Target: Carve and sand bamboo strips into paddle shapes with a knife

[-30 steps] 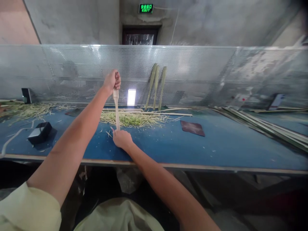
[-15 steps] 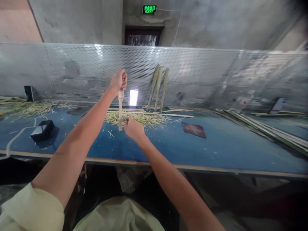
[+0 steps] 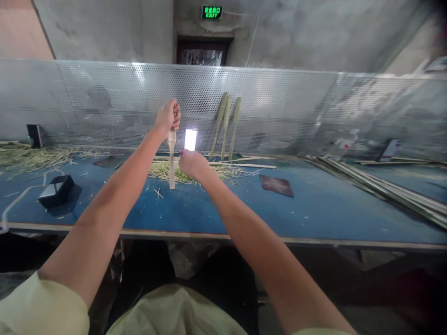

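- Left hand (image 3: 167, 116): closed around the top of a pale bamboo strip (image 3: 171, 160), upright, lower end on a blue workbench (image 3: 223, 209)
- Right hand (image 3: 193, 164): curled, just right of strip; any held item indiscernible
- Bamboo shavings (image 3: 162, 171): heap behind strip
- Three shaped bamboo pieces (image 3: 225, 123): leaning on a perforated metal panel (image 3: 104, 79), far side
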`<state>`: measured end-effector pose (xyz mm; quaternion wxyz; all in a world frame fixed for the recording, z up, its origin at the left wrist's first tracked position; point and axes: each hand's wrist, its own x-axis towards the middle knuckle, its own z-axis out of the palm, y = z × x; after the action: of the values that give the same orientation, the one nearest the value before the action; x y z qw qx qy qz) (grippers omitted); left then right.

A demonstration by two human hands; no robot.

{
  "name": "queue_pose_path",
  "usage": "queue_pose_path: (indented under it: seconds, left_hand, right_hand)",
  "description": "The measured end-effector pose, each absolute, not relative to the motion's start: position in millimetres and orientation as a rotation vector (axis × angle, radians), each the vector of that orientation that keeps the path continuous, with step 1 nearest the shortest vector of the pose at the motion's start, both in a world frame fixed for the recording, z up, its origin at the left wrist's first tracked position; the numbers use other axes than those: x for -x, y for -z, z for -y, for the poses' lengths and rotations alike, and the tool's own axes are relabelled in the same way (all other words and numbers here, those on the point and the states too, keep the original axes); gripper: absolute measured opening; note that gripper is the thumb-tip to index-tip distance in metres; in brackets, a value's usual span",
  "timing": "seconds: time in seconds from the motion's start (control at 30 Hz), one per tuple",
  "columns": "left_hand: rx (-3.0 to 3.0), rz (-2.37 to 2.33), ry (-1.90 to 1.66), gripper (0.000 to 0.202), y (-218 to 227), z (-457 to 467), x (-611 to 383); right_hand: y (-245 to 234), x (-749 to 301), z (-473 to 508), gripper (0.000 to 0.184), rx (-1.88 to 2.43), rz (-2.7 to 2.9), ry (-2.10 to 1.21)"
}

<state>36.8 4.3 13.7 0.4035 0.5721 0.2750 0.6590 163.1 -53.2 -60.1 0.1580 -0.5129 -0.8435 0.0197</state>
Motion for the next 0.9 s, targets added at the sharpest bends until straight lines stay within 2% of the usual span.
queue_pose_path:
  seconds: [0.43, 0.63, 0.73, 0.9]
  left_hand:
    - [-1.437, -0.712, -1.696, 0.041, -13, -1, -39]
    - [-1.369, -0.716, -1.739, 0.038, -11, -4, -23]
    - [-1.34, -0.716, -1.745, 0.037, -12, -5, -16]
    - [-1.39, -0.687, -1.695, 0.039, -12, -4, -20]
  right_hand:
    - [62, -144, 70, 0.038, 1.485, 2.282, -0.09]
    - [109, -140, 83, 0.032, 1.6, 2.433, -0.123]
    - [129, -145, 88, 0.034, 1.684, 2.513, -0.189]
    - [97, -158, 74, 0.032, 1.625, 2.427, -0.121]
